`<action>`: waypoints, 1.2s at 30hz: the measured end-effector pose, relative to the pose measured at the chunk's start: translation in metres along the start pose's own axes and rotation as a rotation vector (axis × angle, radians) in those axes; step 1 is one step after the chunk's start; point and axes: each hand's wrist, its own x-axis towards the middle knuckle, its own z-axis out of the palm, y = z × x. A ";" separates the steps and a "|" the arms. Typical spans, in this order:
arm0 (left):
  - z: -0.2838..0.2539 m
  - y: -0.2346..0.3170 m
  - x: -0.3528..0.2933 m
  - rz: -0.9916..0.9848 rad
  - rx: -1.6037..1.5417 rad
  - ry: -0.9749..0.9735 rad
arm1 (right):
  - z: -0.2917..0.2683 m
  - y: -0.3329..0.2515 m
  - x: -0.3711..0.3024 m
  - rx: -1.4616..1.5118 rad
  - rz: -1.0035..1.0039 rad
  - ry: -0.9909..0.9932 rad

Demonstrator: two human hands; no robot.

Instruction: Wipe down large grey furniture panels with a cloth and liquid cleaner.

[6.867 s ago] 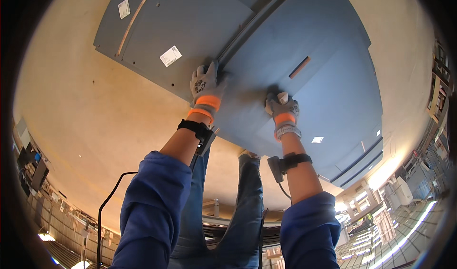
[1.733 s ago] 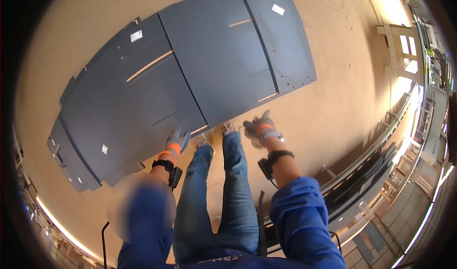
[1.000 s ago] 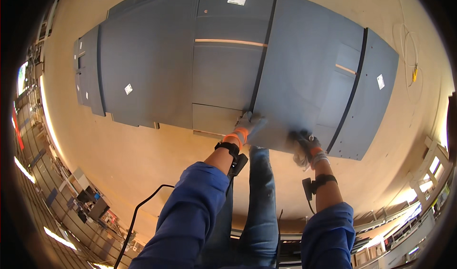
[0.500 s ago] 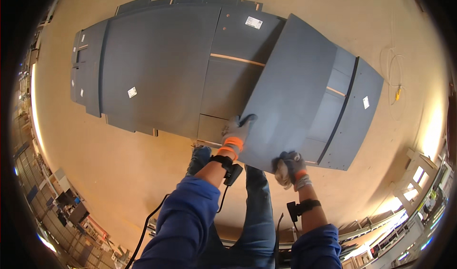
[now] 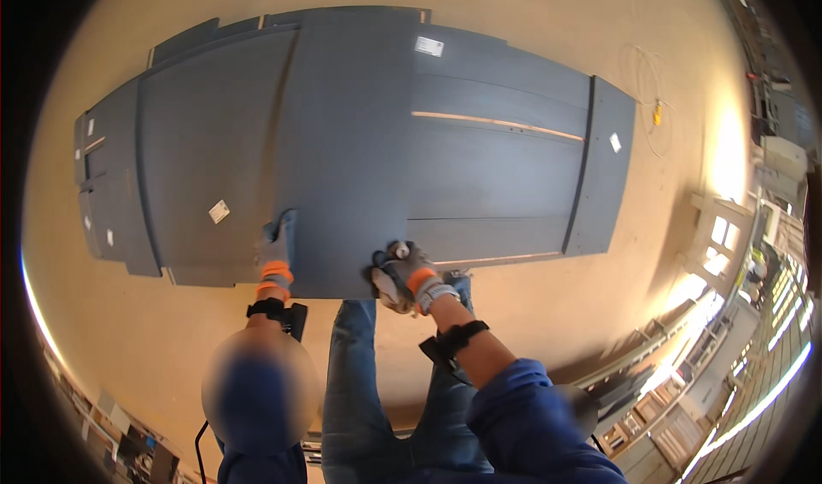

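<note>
A long dark grey panel (image 5: 351,133) lies crosswise over other grey panels, its near end toward me. My left hand (image 5: 276,240), in a grey glove with dark fingers and an orange cuff, is closed on the panel's left edge near that end. At the near right corner my gloved right hand (image 5: 402,270) is closed around a crumpled beige cloth (image 5: 391,294), against the panel's edge. The fingertips of this hand are partly hidden. Under the panel on the left is a wide grey panel (image 5: 205,142) with a white label (image 5: 219,211).
More grey boards (image 5: 505,172) stretch right, with a light wooden strip (image 5: 497,124) between them. A dark raised edge borders the right-end board (image 5: 612,176). A thin cable with a yellow piece (image 5: 657,114) lies on the tan floor (image 5: 548,313). A pale wooden frame (image 5: 717,236) stands at right.
The long panel has moved left from the right-hand boards onto the wide left panel, and its slant has straightened. Both hands have travelled left with it. My view has shifted too.
</note>
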 end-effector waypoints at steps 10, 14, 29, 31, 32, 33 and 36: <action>-0.031 -0.007 0.029 0.022 -0.040 -0.154 | 0.103 0.017 0.081 0.772 0.731 0.256; -0.017 -0.039 0.036 0.052 -0.125 -0.107 | 0.060 -0.018 0.065 0.480 0.382 0.129; 0.032 -0.062 0.038 -0.116 0.422 -0.303 | 0.046 -0.003 0.042 -0.325 0.056 -0.599; 0.045 -0.059 0.043 -0.173 0.402 -0.404 | 0.088 0.028 0.045 -0.366 0.010 -0.512; 0.051 -0.059 0.046 -0.205 0.396 -0.452 | 0.101 0.041 0.045 -0.385 -0.016 -0.496; 0.065 -0.067 0.055 -0.180 0.359 -0.455 | 0.112 0.055 0.049 -0.410 -0.043 -0.474; 0.068 -0.115 0.054 -0.207 0.357 -0.368 | 0.089 0.043 0.062 -0.281 -0.065 -0.672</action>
